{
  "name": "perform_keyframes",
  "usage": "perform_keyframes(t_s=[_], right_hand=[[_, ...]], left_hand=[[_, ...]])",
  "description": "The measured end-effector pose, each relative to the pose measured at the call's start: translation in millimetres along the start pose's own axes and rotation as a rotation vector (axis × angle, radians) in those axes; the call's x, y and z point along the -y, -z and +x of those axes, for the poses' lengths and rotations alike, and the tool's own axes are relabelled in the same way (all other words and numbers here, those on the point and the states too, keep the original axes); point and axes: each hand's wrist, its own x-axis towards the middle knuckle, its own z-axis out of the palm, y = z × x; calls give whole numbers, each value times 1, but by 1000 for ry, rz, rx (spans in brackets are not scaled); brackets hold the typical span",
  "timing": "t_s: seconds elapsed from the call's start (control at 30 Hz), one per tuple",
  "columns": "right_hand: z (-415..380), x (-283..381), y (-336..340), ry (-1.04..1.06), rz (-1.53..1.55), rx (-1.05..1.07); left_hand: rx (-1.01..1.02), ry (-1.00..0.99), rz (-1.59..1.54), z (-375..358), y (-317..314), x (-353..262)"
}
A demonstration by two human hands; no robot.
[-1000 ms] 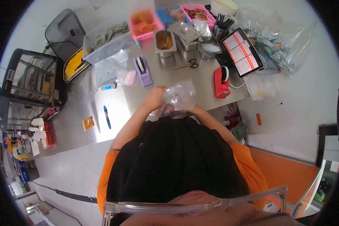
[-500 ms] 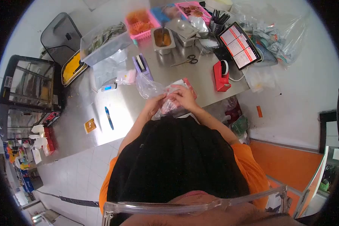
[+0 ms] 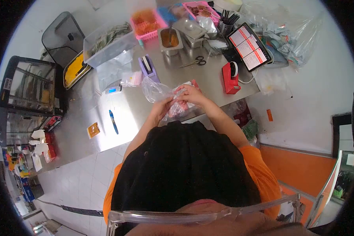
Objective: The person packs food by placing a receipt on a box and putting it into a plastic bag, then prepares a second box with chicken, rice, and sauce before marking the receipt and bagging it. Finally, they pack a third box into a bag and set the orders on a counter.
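Observation:
At the near edge of the steel table, a clear plastic bag [image 3: 154, 89] lies crumpled between my hands, its loose part spreading to the left. Inside or under it shows a red-and-white packet [image 3: 179, 108], partly hidden by my fingers. My left hand [image 3: 161, 108] is closed on the bag, fingertips bunched at its gathered part. My right hand [image 3: 192, 95] pinches the plastic from the other side, its fingers bent and close to the left fingertips. A purple tape dispenser [image 3: 148, 69] stands just beyond the bag.
Scissors [image 3: 196, 61] and a red tape dispenser [image 3: 231, 78] are to the right, by a tablet [image 3: 249, 47]. A sauce pan [image 3: 170, 41] stands at the back. Leftward lie a small scale [image 3: 113, 90], a blue pen [image 3: 113, 122] and a yellow-brown sachet [image 3: 93, 130].
My right hand has drawn its fingers in toward the left hand at the bag's gathered part. The left hand has barely shifted.

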Motion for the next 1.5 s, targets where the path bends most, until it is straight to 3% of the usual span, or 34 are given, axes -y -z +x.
perform_keyframes(t_s=[0.13,0.23,0.33,0.43,0.5,0.53,0.6,0.73,0.9,1.03,1.13,1.2,1.23,1.3,1.37,1.4,1.47,1.5], right_hand=[[1,-2,1,-9,45,-21],[2,-10,1,6,84,-90],[-1,-17,-4,62,52,-223],[-7,-19,-16,219,-200,-373],[-15,-18,-21,407,-446,-461],[-18,-21,-16,330,-319,-339],[-28,-26,-4,178,-65,-103],[-63,-29,14,244,-31,-188],[-133,-35,70,203,16,-608],[-179,-46,156,299,-255,-1020],[-210,-19,224,306,-337,-1354],[-211,-1,257,424,-462,-1461],[-203,14,258,479,-429,-1431],[-183,49,235,603,-436,-1332],[-144,62,202,748,-509,-1161],[-123,63,186,822,-539,-1050],[-85,87,115,843,-446,-698],[-63,79,93,723,-415,-554]], left_hand=[[54,-33,17,0,-2,-1],[-25,-34,178,-6,-12,-3],[-99,-181,714,-7,-12,-3],[-79,-407,926,-15,-24,-2],[-186,-261,450,-4,-19,4],[-232,-185,212,2,-19,7],[-236,-198,101,4,-24,13],[-203,-153,-9,6,-41,25],[-206,-121,-158,29,-66,21],[68,-12,-365,62,-91,30],[456,42,-276,58,-126,37],[363,68,60,36,-154,31],[289,66,215,27,-158,27],[503,56,473,32,-118,44],[293,220,396,0,-103,35],[252,168,381,-11,-81,40],[-20,97,411,-49,-51,35],[-151,74,418,-69,-36,36]])
